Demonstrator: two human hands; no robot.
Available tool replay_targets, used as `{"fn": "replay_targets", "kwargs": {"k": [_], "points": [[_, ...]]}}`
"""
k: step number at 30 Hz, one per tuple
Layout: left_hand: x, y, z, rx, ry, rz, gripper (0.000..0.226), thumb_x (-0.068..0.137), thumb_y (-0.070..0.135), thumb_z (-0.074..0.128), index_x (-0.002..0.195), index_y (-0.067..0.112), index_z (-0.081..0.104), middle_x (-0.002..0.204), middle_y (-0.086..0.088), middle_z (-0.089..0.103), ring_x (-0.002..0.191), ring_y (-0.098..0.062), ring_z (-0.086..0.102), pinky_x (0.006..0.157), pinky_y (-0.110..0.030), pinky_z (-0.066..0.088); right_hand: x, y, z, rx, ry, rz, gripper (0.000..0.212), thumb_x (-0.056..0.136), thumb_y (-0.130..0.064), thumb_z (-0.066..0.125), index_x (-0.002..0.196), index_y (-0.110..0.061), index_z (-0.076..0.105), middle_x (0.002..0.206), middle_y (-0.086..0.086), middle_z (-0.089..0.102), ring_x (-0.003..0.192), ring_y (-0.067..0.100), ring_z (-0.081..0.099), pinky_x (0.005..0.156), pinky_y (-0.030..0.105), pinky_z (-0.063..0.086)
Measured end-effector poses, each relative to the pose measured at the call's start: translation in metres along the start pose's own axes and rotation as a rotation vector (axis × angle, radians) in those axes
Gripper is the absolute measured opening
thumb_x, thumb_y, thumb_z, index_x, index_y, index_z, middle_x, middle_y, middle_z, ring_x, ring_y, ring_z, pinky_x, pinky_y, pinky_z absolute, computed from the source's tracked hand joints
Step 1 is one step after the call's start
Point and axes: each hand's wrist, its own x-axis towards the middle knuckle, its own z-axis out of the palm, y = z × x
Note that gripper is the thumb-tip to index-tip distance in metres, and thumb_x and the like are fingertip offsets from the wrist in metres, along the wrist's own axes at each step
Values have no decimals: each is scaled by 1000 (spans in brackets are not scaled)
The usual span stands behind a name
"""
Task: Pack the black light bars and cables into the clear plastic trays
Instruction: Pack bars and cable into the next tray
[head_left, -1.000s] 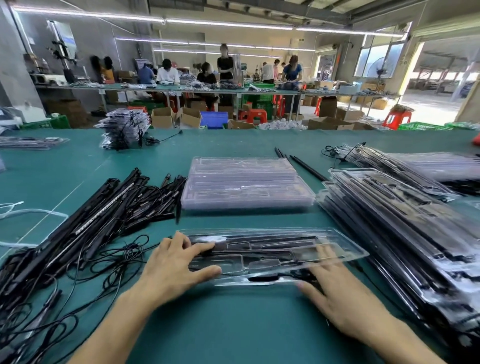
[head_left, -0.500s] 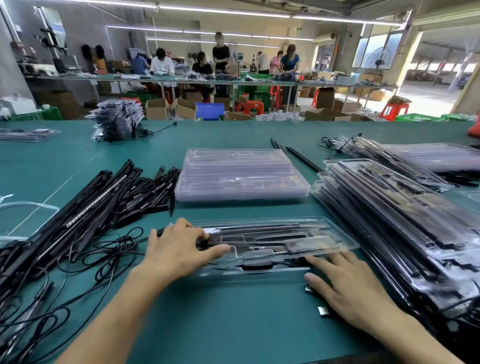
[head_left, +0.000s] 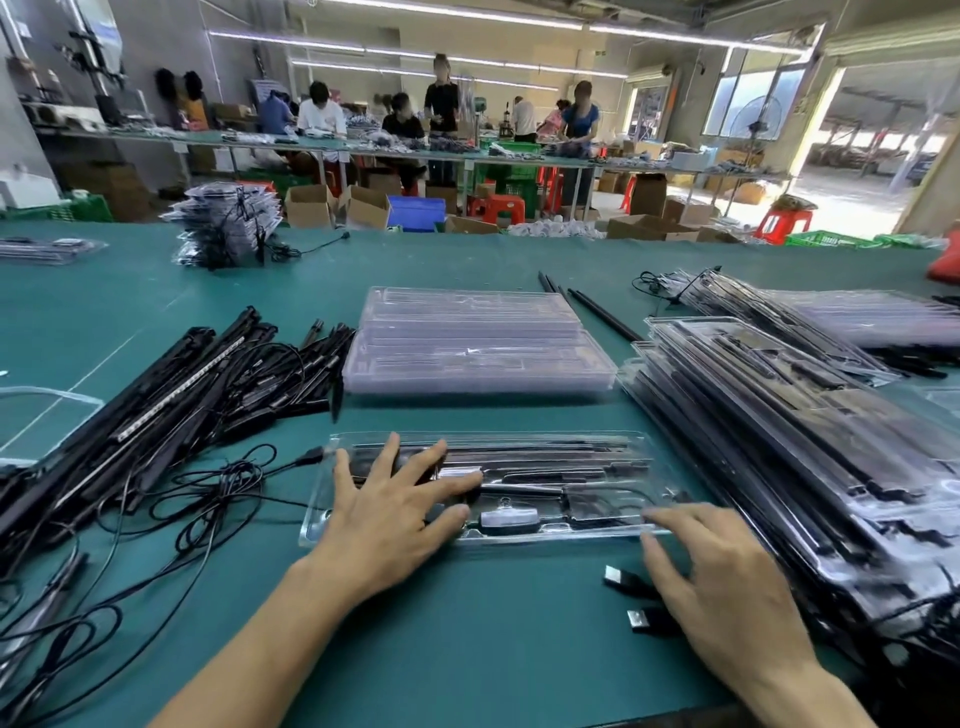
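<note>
Head view. A clear plastic tray (head_left: 597, 457), holding black bars and a cable fitting, lies lengthwise on the green counter (head_left: 467, 649) directly in front of the person. The left hand (head_left: 395, 514) lies flat on the tray's left third, fingers straight and spread, palm pressing down; it clasps nothing. The right hand (head_left: 727, 587) rests on the counter at the tray's near right corner, fingers extended and relaxed, the forefinger tip touching the tray's near rim; it also grasps nothing. Two USB plugs (head_left: 623, 577) lie on the counter just beside and partly under the right hand, outside the tray. Left of the tray, well clear of the left hand, lies a heap of loose light bars (head_left: 171, 395) with tangled cables (head_left: 218, 493). Behind the tray stands a stack of empty trays (head_left: 478, 343); to its right, near the right hand, a slanting stack of packed trays (head_left: 805, 441).
</note>
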Motion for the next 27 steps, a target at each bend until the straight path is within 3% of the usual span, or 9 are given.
{"fn": "replay_targets", "kwargs": {"k": [3,7,9,11,15,19,21,24,27], "points": [[1,-1,0,-11,-8,-2,47,89,74,13,136,76,8,162,26,0,152,-22,-11,110,-71,-15,12,-7,5,-43,-37,-83,23,78,-20,80,101,-22,76,94,-7,69,92,22,63,77,41,53],[4,0,-1,-31,-9,-14,47,90,74,17,137,74,12,162,25,1,152,-21,-11,110,-70,-16,40,-38,22,38,-263,-326,30,95,-33,57,124,-31,66,115,-12,62,112,14,53,98,33,42],[3,2,1,-25,10,-29,54,84,80,12,137,73,14,162,25,4,153,-21,-9,109,-71,-16,55,-57,36,45,-368,-371,30,99,-37,48,123,-33,65,119,-11,57,116,14,48,101,29,37],[3,7,3,-32,34,-50,70,71,92,7,137,70,22,162,25,9,153,-23,-5,108,-71,-16,71,-71,45,55,-441,-305,27,98,-32,49,113,-29,70,115,-6,57,115,18,49,100,31,38],[8,16,2,-81,74,-67,92,54,104,17,130,59,43,159,19,22,153,-23,2,111,-70,-10,105,-80,45,30,-672,-226,20,86,-19,61,96,-24,77,101,-2,73,100,17,63,85,26,48],[6,13,3,-90,87,-36,99,49,105,13,130,57,43,160,19,19,153,-18,-2,114,-66,-13,131,-85,44,14,-851,-178,14,80,-21,70,90,-26,78,90,-4,75,80,10,64,70,21,47],[5,13,5,-90,73,-32,95,53,104,12,131,57,40,162,20,12,153,-20,-6,114,-66,-15,142,-84,48,44,-897,-136,7,77,-23,76,84,-25,75,85,0,75,76,16,67,64,25,52],[6,12,3,-142,18,-33,94,54,105,10,132,60,37,162,24,8,153,-19,-7,114,-64,-15,150,-83,54,91,-899,-52,37,66,-23,88,84,-18,56,80,9,71,63,23,67,51,27,53],[10,-2,-7,-141,-49,-18,83,57,102,12,132,72,28,159,29,15,152,-13,4,116,-58,0,158,-84,58,118,-1015,-37,36,68,-19,89,78,-15,55,66,6,65,49,14,61,47,25,51]]}}
